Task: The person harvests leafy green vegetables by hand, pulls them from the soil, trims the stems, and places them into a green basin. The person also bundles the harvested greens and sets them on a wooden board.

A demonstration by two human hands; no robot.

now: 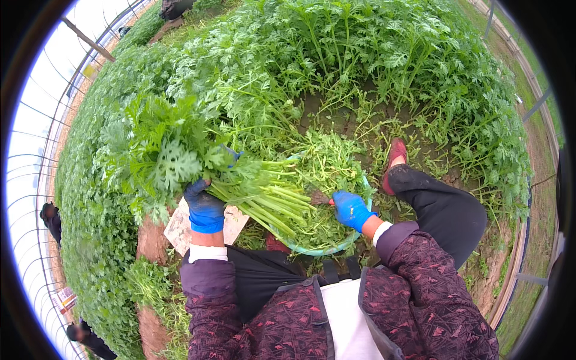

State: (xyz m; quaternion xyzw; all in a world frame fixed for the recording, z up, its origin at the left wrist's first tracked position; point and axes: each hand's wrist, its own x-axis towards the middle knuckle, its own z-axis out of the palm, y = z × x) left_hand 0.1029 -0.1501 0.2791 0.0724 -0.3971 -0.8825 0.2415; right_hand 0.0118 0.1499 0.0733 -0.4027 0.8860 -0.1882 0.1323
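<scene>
My left hand [204, 204], in a blue glove, is closed round a thick bunch of leafy greens, likely crown daisy [274, 198]. The leaves point up and left; the pale cut stems fan out to the right. In my right hand [351, 209], also blue-gloved, is a small red-handled tool [320, 197]. Its brownish head, slightly blurred, lies close to the stem ends; whether it touches them I cannot tell. Beneath the stems and my right hand stands a round container with a pale turquoise rim [321, 252], heaped with loose leaves and stems [330, 164].
Tall greens [351, 40] grow ahead and to the left. A pale, dirt-marked board [180, 227] lies by my left wrist. Cut greens [150, 281] lie on the soil at lower left. Other people [51, 220] are along the left, near the greenhouse frame [40, 166].
</scene>
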